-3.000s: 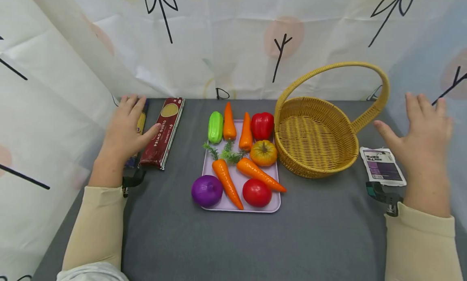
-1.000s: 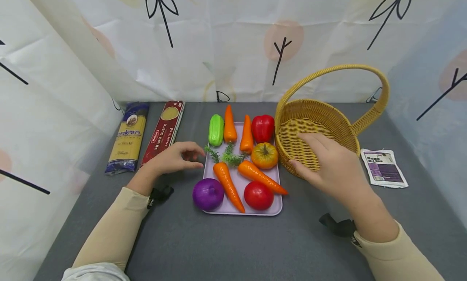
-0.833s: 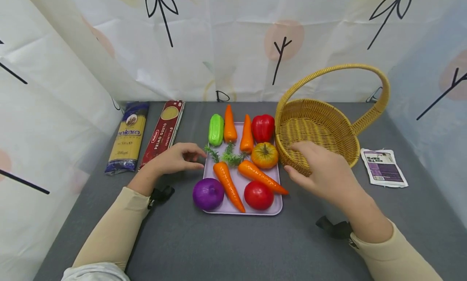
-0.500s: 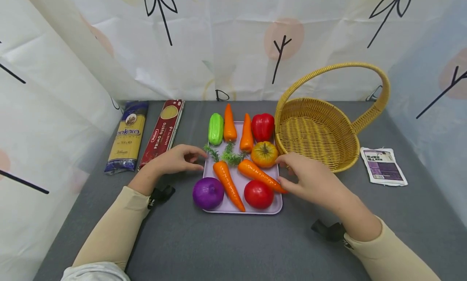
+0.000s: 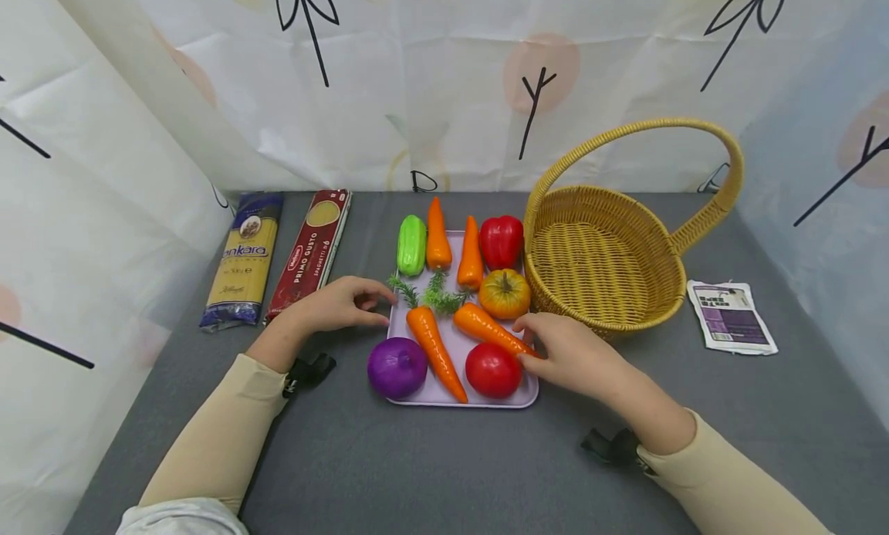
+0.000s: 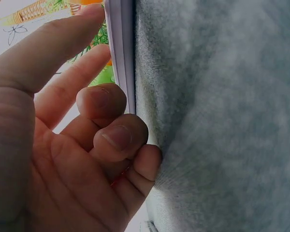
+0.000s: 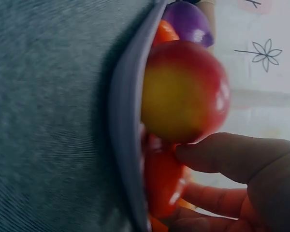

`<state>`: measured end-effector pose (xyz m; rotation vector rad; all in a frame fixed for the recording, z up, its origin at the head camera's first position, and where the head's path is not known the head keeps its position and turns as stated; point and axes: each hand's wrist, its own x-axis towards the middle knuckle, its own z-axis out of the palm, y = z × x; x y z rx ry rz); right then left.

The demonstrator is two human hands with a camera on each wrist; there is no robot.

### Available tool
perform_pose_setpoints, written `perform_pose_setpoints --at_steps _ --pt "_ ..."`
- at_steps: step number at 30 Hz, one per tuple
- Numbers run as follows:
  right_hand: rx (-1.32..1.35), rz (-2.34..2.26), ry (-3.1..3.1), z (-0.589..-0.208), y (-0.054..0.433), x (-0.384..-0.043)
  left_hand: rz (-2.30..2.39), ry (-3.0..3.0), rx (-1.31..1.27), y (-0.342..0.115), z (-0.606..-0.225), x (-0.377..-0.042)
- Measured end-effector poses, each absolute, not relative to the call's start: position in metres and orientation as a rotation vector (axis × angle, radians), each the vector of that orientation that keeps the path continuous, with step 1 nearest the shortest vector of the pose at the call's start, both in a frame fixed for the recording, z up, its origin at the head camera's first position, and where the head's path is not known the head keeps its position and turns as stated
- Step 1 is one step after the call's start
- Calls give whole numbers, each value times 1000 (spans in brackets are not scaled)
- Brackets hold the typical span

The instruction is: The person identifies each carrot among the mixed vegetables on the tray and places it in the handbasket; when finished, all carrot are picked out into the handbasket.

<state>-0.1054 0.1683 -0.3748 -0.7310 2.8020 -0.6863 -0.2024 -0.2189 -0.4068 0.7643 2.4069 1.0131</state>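
In the head view my right hand [image 5: 572, 353] is at the right edge of a lilac tray [image 5: 410, 394], thumb and fingers on either side of the tapered end of an orange carrot [image 5: 484, 326]. A red tomato [image 5: 493, 370] lies beside my thumb; the right wrist view shows the thumb tip between the tomato [image 7: 183, 92] and the carrot [image 7: 164, 179]. My left hand [image 5: 338, 303] is at the tray's left edge, fingers loosely bent, holding nothing. The left wrist view has its thumb and forefinger tips right at the rim [image 6: 121, 53].
Around the tray lie a second leafy carrot [image 5: 436, 353], purple onion [image 5: 397, 367], small pumpkin [image 5: 504, 294], red pepper [image 5: 501, 242], green cucumber [image 5: 412, 245] and smaller carrots [image 5: 470, 257]. A wicker basket [image 5: 597, 265] stands right, near a white-purple packet [image 5: 732, 317]. Pasta packs [image 5: 309, 253] lie left.
Both hands have come in from the sides to the tray. My right hand has passed over the basket's front, down and left to the carrot's end; the left has stayed nearly still lately.
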Motion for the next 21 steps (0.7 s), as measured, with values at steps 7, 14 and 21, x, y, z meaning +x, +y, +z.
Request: perform_pose_setpoints --at_steps 7,14,21 --pt "-794 -681 2794 -381 168 -112 994 2429 790 -217 -406 -204" --pt "-816 -703 2823 -382 167 -111 998 2429 782 -216 -404 -204" --pt "-786 -706 2865 -377 164 -108 999 2427 779 -217 -407 -203"
